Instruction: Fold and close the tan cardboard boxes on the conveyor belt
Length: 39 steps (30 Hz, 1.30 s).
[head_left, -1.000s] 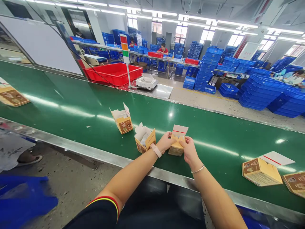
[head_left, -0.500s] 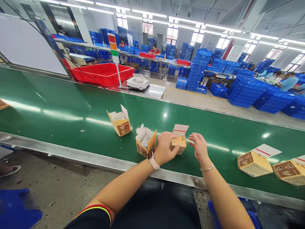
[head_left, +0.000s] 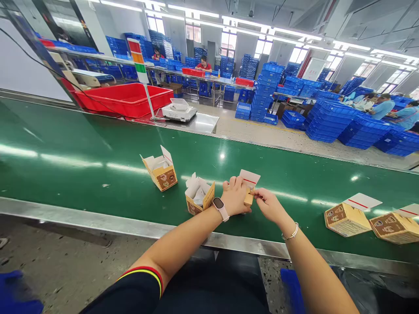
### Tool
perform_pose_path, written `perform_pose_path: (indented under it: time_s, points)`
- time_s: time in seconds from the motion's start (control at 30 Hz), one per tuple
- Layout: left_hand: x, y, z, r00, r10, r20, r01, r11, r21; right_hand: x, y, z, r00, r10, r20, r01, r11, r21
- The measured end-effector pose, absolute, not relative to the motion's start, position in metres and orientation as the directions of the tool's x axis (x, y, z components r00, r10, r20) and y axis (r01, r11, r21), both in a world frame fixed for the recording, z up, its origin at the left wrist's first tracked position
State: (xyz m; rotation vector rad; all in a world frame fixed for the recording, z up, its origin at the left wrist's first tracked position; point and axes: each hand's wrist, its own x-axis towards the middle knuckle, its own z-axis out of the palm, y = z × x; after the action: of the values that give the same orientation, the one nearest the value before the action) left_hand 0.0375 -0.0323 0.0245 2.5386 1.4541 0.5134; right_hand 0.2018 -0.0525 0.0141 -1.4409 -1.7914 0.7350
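Note:
A small tan carton [head_left: 248,200] stands on the green conveyor belt [head_left: 111,187] in front of me, its white flap with a red stripe [head_left: 249,178] raised at the back. My left hand [head_left: 236,196] lies over the carton's top and left side, fingers curled around it, hiding much of it. At the right edge of the top, my right hand [head_left: 269,206] pinches the cardboard with its fingertips. Close on the left sits an open carton [head_left: 208,198] with something whitish inside. Farther left is another open carton [head_left: 166,179] with its flaps up.
Two cartons with raised striped flaps, one [head_left: 347,219] nearer and one [head_left: 394,227] farther, stand to the right. Beyond the belt are a red bin [head_left: 121,102], a weighing scale [head_left: 179,111] and a signal light pole [head_left: 140,67]. Stacks of blue crates [head_left: 266,91] and several people are behind.
My right hand has moved left from beside the carton onto its top edge. My left hand has shifted farther over the carton. The view has turned slightly right.

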Motion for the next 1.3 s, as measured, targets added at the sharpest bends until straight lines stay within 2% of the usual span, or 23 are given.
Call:
perform_pose_path:
  time_s: [0.07, 0.17, 0.23, 0.3, 0.47, 0.63, 0.83, 0.97, 1.1, 1.3]
  points:
    - [0.038, -0.034, 0.022, 0.477, 0.853, 0.214, 0.789, -0.522, 0.324, 0.207, -0.053, 0.024, -0.177, 0.968, 0.18, 0.749, 0.251, -0.613]
    - [0.038, -0.036, 0.019, 0.475, 0.84, 0.262, 0.769, -0.541, 0.341, 0.212, -0.05, 0.038, -0.246, 0.966, 0.078, 0.936, 0.258, -0.238]
    - [0.037, -0.036, 0.018, 0.469, 0.828, 0.306, 0.757, -0.556, 0.344, 0.214, -0.047, 0.044, -0.241, 0.97, 0.03, 0.958, 0.242, -0.153]
    - [0.036, -0.035, 0.019, 0.476, 0.819, 0.319, 0.747, -0.569, 0.345, 0.217, -0.046, 0.046, -0.237, 0.971, 0.026, 0.959, 0.238, -0.153]
    - [0.04, -0.035, 0.026, 0.52, 0.818, 0.244, 0.73, -0.574, 0.371, 0.223, -0.049, 0.041, -0.257, 0.966, 0.027, 0.95, 0.258, -0.177]
    - [0.059, -0.034, 0.031, 0.599, 0.785, 0.157, 0.731, -0.616, 0.294, 0.226, -0.054, 0.042, -0.268, 0.963, -0.03, 0.951, 0.259, -0.166]
    - [0.082, -0.031, 0.03, 0.645, 0.752, 0.138, 0.711, -0.656, 0.254, 0.226, -0.059, 0.062, -0.136, 0.972, -0.189, 0.987, 0.149, 0.059]
    - [0.09, -0.03, 0.03, 0.659, 0.745, 0.102, 0.699, -0.657, 0.283, 0.229, -0.058, 0.07, -0.12, 0.955, -0.27, 0.984, 0.15, 0.092]
    - [0.094, -0.027, 0.032, 0.66, 0.747, 0.076, 0.703, -0.651, 0.288, 0.232, -0.055, 0.076, -0.149, 0.946, -0.288, 0.982, 0.177, 0.071]
    - [0.087, -0.03, 0.038, 0.678, 0.725, 0.121, 0.656, -0.672, 0.344, 0.236, -0.065, 0.082, -0.188, 0.937, -0.294, 0.982, 0.185, -0.036]
